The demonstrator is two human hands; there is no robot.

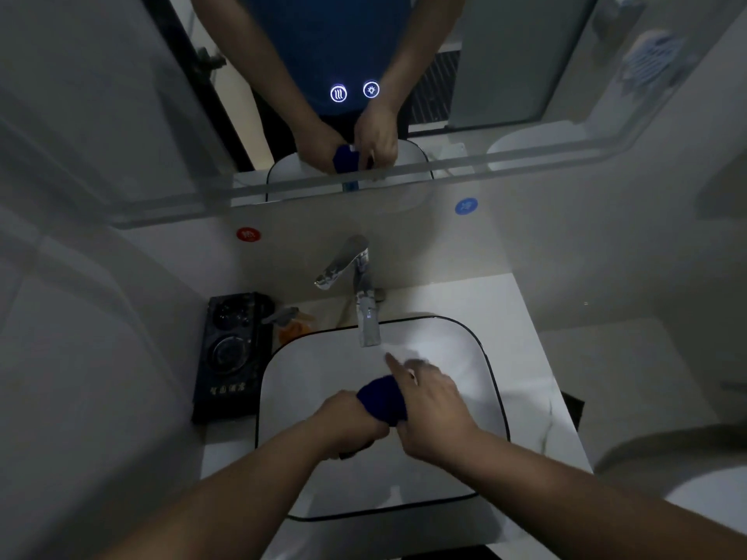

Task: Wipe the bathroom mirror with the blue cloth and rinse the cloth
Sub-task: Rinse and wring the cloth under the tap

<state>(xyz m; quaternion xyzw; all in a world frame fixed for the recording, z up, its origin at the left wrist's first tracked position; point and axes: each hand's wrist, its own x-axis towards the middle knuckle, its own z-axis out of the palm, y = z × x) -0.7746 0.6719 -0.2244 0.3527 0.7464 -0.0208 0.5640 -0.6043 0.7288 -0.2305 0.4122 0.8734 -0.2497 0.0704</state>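
Wringing calls for opposite twists: left hand [349, 418] clenches the blue cloth [382, 398] from below, right hand [430, 406] wraps its upper end, forefinger out. Better held low over the basin [491, 381], below the faucet [364, 293].

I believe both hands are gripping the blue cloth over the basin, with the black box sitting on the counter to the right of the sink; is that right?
Not quite: the head view shows the black box on the counter to the left of the sink, not the right. The rest holds: the left hand and right hand both grip the blue cloth over the basin.
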